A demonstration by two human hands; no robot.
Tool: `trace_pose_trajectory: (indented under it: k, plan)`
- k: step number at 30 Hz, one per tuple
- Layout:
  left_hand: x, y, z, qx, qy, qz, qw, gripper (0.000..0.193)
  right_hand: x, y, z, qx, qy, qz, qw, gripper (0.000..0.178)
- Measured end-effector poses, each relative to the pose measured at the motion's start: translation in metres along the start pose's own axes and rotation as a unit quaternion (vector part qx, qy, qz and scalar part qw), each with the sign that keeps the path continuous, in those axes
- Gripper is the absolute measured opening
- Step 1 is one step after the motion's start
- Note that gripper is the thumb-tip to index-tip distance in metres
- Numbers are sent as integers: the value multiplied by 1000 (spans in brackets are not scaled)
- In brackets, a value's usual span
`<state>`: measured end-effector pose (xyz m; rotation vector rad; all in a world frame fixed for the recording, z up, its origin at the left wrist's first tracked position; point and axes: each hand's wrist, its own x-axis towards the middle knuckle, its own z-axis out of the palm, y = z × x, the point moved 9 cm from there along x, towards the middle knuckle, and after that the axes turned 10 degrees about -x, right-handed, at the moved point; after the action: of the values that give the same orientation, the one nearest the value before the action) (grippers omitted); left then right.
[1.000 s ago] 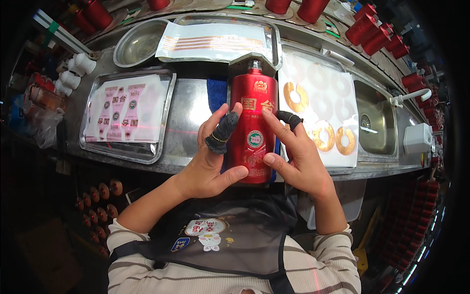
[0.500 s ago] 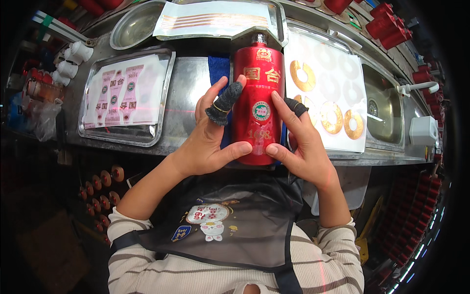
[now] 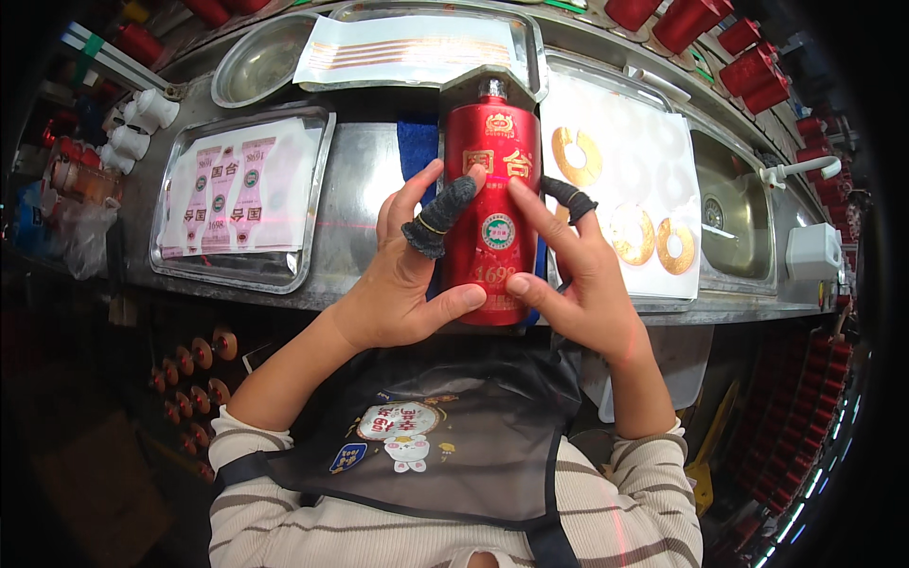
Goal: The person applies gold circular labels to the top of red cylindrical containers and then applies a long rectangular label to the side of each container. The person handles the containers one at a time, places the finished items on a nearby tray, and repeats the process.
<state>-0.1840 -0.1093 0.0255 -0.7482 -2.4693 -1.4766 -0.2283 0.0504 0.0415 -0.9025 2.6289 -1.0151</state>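
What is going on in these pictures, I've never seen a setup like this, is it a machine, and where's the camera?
There's no machine doing the handling: you're seeing a person's own bare left hand and right hand, each with a dark finger cover. The camera is worn on the head, looking down; its wide lens bends straight edges.

Between the hands is a red bottle with a green-and-white emblem. Fingers of both hands touch it; I can't tell whether they bear its weight.

On the metal counter, the left tray holds pink-patterned sheets. Farther back are a metal bowl and a sheet with copper-coloured strips. To the right are gold rings on white sheeting and a sink.
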Motion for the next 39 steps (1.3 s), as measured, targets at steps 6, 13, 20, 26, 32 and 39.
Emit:
trace_pose_trajectory:
  k: [6, 13, 20, 26, 32, 39]
  plan:
    - [1, -2, -4, -26, 31, 6, 999, 90, 6, -1, -4, 24, 23, -11, 999, 76]
    - [-4, 5, 3, -14, 2, -20, 1000, 91, 11, -5, -3, -31, -25, 12, 999, 80]
    - [-6, -3, 5, -30, 3, -7, 1000, 90, 10, -4, 1, -29, -31, 39, 998, 81]
    - [-5, 1, 4, -37, 3, -6, 999, 93, 7, -4, 3, -46, -25, 19, 998, 89]
    - [0, 6, -2, -26, 22, -1, 999, 93, 11, -5, -4, -19, -13, 28, 999, 84]
    - [1, 0, 1, -17, 23, -15, 999, 92, 17, 1, 1, -40, -51, 52, 997, 74]
